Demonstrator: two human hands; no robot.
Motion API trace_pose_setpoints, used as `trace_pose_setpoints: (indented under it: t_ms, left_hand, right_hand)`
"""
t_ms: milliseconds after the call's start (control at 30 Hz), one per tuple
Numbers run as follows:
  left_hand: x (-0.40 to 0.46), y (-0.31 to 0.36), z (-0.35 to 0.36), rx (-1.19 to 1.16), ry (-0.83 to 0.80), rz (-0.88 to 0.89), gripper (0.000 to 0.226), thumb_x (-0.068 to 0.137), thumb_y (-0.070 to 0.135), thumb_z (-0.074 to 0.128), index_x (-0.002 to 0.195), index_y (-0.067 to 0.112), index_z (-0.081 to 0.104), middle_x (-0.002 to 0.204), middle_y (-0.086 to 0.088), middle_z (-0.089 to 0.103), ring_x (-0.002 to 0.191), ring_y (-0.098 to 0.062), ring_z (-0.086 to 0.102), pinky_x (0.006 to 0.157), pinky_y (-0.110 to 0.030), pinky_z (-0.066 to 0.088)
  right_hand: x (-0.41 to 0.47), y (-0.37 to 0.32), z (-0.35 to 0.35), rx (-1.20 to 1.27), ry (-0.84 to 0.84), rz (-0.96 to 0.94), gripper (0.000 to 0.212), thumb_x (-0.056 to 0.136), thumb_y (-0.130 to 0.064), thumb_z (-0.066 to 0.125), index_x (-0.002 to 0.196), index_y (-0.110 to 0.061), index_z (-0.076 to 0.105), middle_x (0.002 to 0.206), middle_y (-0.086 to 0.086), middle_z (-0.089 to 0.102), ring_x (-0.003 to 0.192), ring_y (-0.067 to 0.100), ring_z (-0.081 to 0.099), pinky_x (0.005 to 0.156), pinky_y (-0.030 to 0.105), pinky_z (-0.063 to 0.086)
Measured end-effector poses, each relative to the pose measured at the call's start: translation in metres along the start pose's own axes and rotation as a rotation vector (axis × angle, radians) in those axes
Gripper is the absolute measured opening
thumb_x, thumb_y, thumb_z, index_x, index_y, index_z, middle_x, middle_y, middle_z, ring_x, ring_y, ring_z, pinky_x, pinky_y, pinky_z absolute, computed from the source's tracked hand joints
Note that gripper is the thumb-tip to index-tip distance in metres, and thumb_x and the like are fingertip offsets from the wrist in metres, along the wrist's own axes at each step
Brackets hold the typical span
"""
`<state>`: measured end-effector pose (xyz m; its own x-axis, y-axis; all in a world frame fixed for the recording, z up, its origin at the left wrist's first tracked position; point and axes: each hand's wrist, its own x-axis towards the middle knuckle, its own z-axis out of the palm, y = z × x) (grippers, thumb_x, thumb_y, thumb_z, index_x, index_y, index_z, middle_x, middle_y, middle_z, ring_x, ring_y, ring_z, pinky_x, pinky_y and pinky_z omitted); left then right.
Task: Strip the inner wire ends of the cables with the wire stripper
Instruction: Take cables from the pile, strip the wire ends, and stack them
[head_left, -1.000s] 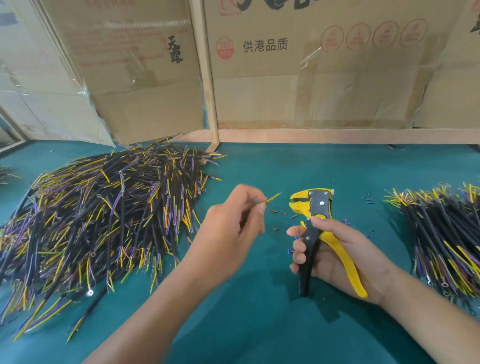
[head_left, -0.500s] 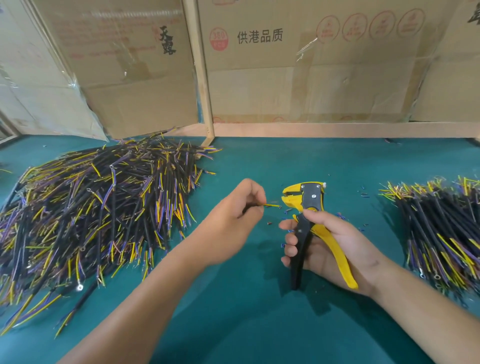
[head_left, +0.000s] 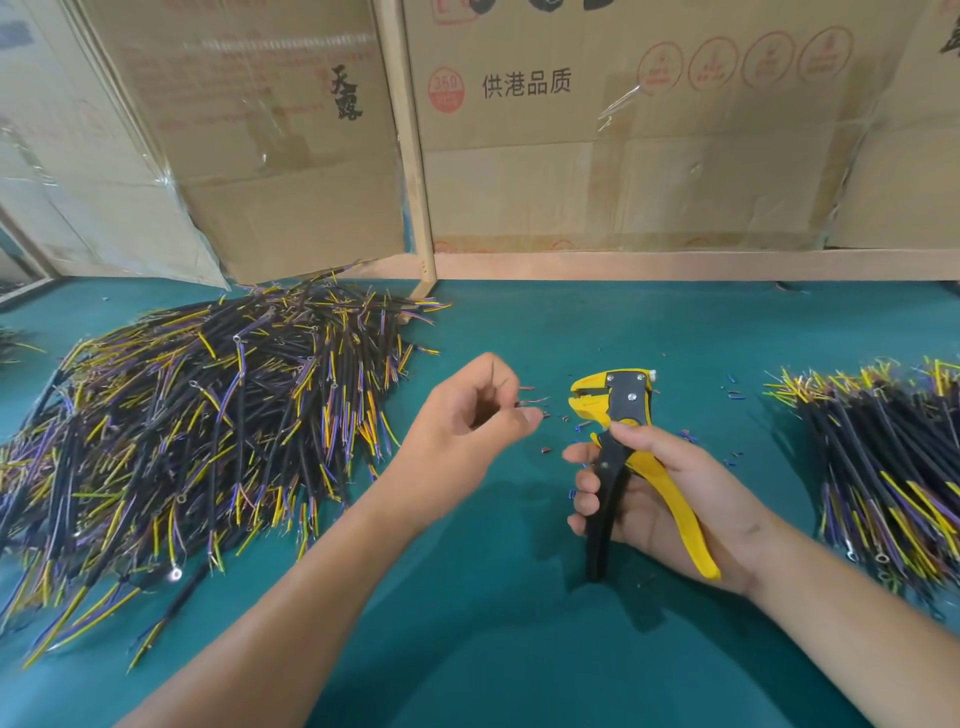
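Left hand: my left hand (head_left: 467, 431) hovers over the green table (head_left: 493, 649), fingers curled in, thumb and forefinger pinching a thin wire (head_left: 532, 401). Its short tip pokes out to the right of my fingertips, pointing at the stripper's head. I cannot tell its colour for sure; it looks reddish-purple.

Right hand: my right hand (head_left: 660, 499) grips the stripper (head_left: 623, 447), fingers wrapped round the black handle, palm against the yellow one, thumb lying on top near the pivot.

Stripper: yellow and black, head pointing away from me and a little left, handles slanting down toward my wrist. The handles are spread apart. Its head is near the wire tip but not touching it.

Gap between hands: small bits of cut insulation (head_left: 579, 426), blue and red, lie scattered on the table between the wire tip and the stripper, with more to the right of the head.

Left pile: a big loose heap of black cables (head_left: 197, 426) with yellow, purple and blue inner wires fanning out, some ending in ring terminals, spread across the left of the table.

Right pile: a neater bundle of the same cables (head_left: 883, 467) lies at the right edge, well apart from my right hand.

Backdrop: cardboard boxes (head_left: 623, 156) with printed characters stand along the far edge of the table.
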<state>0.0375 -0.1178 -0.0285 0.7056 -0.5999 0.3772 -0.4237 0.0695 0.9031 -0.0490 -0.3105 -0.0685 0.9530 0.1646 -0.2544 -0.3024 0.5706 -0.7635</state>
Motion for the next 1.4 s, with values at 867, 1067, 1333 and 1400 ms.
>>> trace_pose_setpoints:
  t_ms: [867,1067,1333,1400]
  left_hand:
    - [-0.005,-0.010,0.002,0.462,0.125,0.168,0.013,0.093,0.019,0.048,0.103,0.028,0.051,0.064,-0.009,0.050,0.052,-0.011,0.031,0.053,-0.012,0.027]
    - [-0.005,-0.008,0.002,0.449,0.156,0.149,0.012,0.090,0.017,0.047,0.095,0.028,0.047,0.063,-0.006,0.047,0.050,-0.010,0.030,0.050,-0.015,0.026]
    - [-0.003,-0.005,0.000,0.355,0.090,0.131,0.019,0.090,0.006,0.044,0.094,0.025,0.044,0.066,0.005,0.039,0.058,-0.012,0.028,0.053,-0.018,0.028]
    - [-0.003,-0.004,0.000,0.345,0.081,0.129,0.020,0.090,0.006,0.044,0.093,0.026,0.044,0.066,0.007,0.038,0.059,-0.014,0.028,0.052,-0.019,0.028]
  right_hand:
    - [-0.002,0.000,0.002,0.013,0.009,-0.016,0.044,0.088,-0.035,0.063,0.109,0.003,0.066,0.080,0.016,0.052,0.069,0.030,0.054,0.073,0.047,0.056]
    - [-0.006,-0.001,0.004,-0.026,-0.052,-0.033,0.052,0.073,-0.039,0.083,0.105,-0.001,0.067,0.080,0.015,0.051,0.068,0.030,0.052,0.072,0.046,0.054]
    - [-0.017,0.001,0.008,-0.167,-0.222,-0.080,0.043,0.083,-0.036,0.074,0.106,-0.001,0.065,0.078,0.017,0.050,0.068,0.031,0.051,0.074,0.048,0.051]
    - [-0.019,0.001,0.009,-0.185,-0.237,-0.087,0.043,0.085,-0.035,0.073,0.106,0.000,0.063,0.078,0.017,0.050,0.068,0.031,0.050,0.074,0.048,0.051]
